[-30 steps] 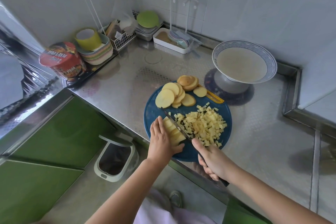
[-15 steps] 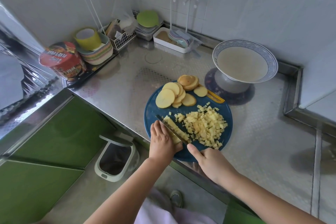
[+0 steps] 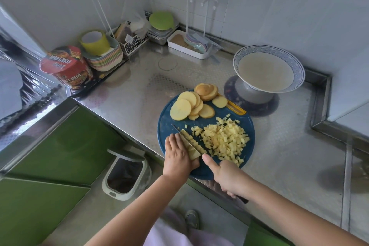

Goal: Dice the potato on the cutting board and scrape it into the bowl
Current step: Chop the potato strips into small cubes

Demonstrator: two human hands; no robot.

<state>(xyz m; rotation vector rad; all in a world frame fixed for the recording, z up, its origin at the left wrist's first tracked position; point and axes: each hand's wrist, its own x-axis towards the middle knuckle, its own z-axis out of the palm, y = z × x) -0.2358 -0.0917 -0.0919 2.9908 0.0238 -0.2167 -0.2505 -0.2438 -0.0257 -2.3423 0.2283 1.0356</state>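
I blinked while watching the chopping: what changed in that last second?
The knife in the right hand chopped sideways toward the left hand, so the potato strips it holds are shorter, and more dice lie beside the blade. Potato slices, bowl and cutting board stayed put.

I see the left forearm (image 3: 137, 205) and right forearm (image 3: 283, 213) bare; a pale lilac garment (image 3: 169, 234) at six o'clock; a grey shoe (image 3: 192, 219) at its upper edge.

Left hand (image 3: 177, 156) holds potato strips (image 3: 192, 153) on blue cutting board (image 3: 165, 128); right hand (image 3: 229, 177) grips knife (image 3: 188, 143), blade against strips; diced pile (image 3: 225, 140) lies beside.
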